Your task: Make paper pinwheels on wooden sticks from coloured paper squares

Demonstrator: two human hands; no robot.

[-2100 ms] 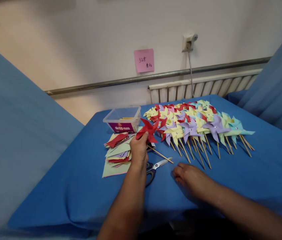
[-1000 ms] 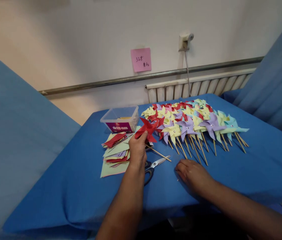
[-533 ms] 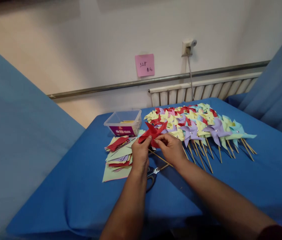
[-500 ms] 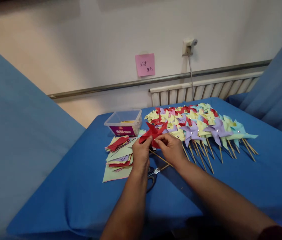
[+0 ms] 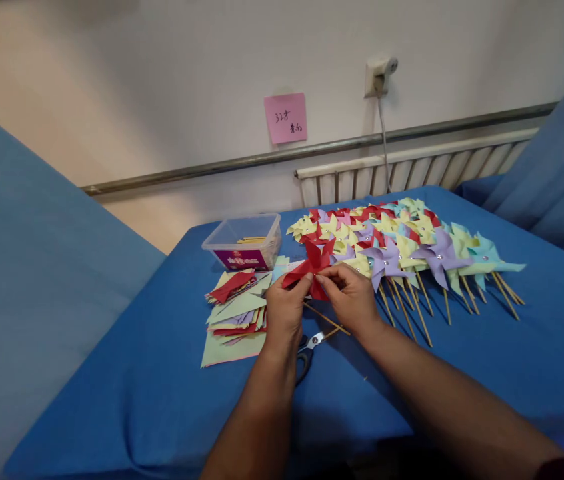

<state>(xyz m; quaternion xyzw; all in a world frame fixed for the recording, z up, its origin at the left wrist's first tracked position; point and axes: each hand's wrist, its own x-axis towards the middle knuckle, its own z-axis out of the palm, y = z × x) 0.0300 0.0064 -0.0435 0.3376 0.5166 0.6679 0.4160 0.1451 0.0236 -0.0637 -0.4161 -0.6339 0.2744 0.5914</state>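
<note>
A red paper pinwheel is held above the blue-covered table. My left hand pinches its lower left edge. My right hand has its fingertips at the pinwheel's centre, close to the left thumb. A thin wooden stick runs down and to the right below both hands; which hand holds it is hidden. Scissors lie on the cloth under my wrists.
Several finished pinwheels on sticks lie in rows to the right. A stack of cut coloured paper squares lies to the left, with a clear plastic box behind it. A radiator and wall stand beyond the table.
My right hand lifted off the cloth and came up to the red pinwheel's centre, joining my left hand, which kept holding it. The view shifted slightly.
</note>
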